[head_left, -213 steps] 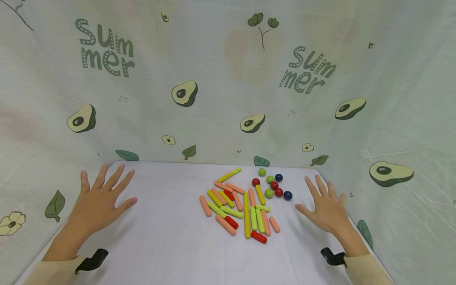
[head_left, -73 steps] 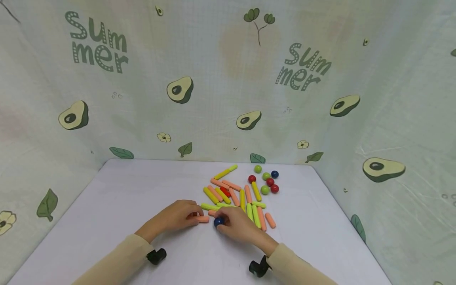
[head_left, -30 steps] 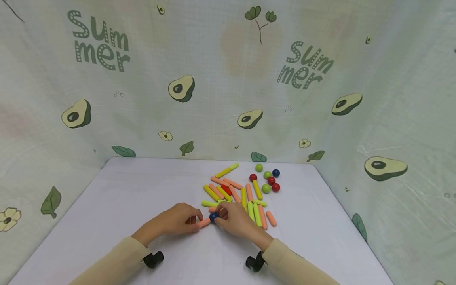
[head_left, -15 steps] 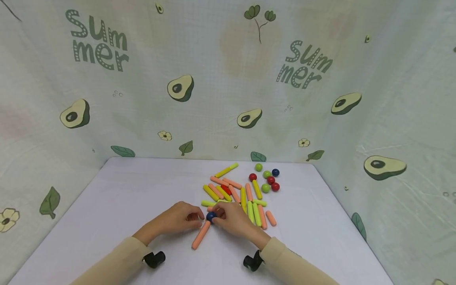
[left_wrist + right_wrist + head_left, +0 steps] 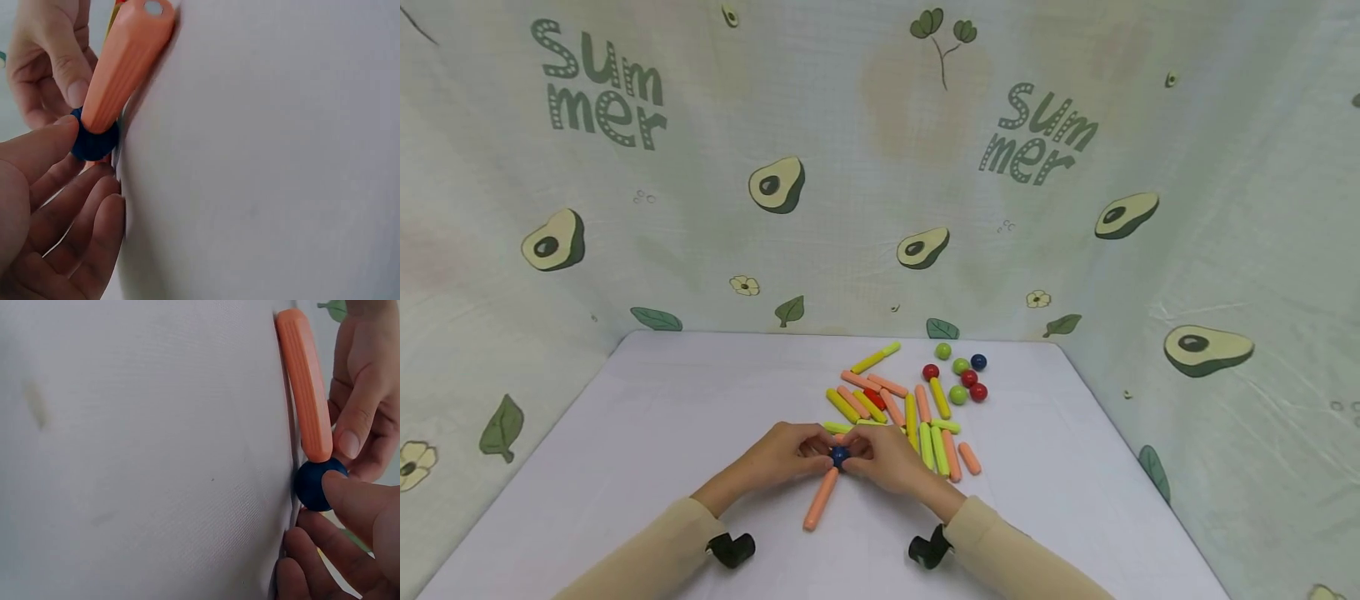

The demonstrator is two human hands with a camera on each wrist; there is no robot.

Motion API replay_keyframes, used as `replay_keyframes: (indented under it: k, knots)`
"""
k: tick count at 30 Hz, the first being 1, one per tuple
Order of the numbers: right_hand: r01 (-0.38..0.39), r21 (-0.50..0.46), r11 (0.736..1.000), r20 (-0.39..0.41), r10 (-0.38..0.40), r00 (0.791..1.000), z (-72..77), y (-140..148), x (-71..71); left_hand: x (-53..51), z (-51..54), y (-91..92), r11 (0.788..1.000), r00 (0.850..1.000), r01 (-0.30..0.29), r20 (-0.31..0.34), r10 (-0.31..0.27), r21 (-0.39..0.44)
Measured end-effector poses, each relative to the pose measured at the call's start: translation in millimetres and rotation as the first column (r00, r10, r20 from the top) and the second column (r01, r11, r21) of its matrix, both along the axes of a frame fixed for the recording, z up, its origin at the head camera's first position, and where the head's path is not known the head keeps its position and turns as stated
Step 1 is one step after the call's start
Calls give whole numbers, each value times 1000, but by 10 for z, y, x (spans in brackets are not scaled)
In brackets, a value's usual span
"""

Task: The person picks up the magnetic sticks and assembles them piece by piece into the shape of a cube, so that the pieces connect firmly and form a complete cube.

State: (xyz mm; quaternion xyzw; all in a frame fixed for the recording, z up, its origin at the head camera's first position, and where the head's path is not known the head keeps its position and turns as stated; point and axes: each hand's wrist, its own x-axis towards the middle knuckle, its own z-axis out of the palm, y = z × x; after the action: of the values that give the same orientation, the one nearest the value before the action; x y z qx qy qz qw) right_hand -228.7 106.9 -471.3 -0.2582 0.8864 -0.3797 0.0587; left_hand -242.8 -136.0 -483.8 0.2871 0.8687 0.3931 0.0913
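Note:
A dark blue ball (image 5: 839, 456) is between both hands in the head view, pinched by the left hand (image 5: 782, 457) from the left and the right hand (image 5: 891, 460) from the right. From the ball an orange stick (image 5: 821, 500) extends toward the near side, its end against the ball. The left wrist view shows the left thumb on the ball (image 5: 94, 142) beside the orange stick (image 5: 122, 69). In the right wrist view the right thumb presses the ball (image 5: 315, 485), and the stick (image 5: 305, 384) meets it. Fingers partly hide the ball.
Several orange, yellow, green and red sticks lie just behind the hands and to their right, among them a yellow one (image 5: 940, 398). Behind them are green, red and blue balls, such as a red ball (image 5: 978, 392). A patterned cloth (image 5: 850, 275) hangs behind the white table (image 5: 700, 392).
The blue ball, picked up from the right group, has come to the middle and shifted slightly left. The left hand has let go of the orange stick, which swung toward the near side, and now grips the ball.

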Motion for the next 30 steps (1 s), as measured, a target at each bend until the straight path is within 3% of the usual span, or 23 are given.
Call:
replay_keyframes:
  k: [7,10,14,17,30]
  knots:
    - [20,-3,1000,-26,-20,999,-5,5,-7,28,-35,63,998,998,-60,-15,60,5]
    - [45,52,998,-121,-39,992,29,34,7,33,-37,80,997,997,-78,-15,78,-17]
    - [110,146,983,-278,-66,958,81,82,-7,45,-33,65,995,996,-89,-29,87,-49]
    - [140,207,968,-330,-66,942,91,118,-35,49,-34,41,994,996,-88,-41,85,-60]
    - [135,283,950,-321,-38,946,0,167,-63,59,-44,-15,991,992,-110,-62,106,-72]
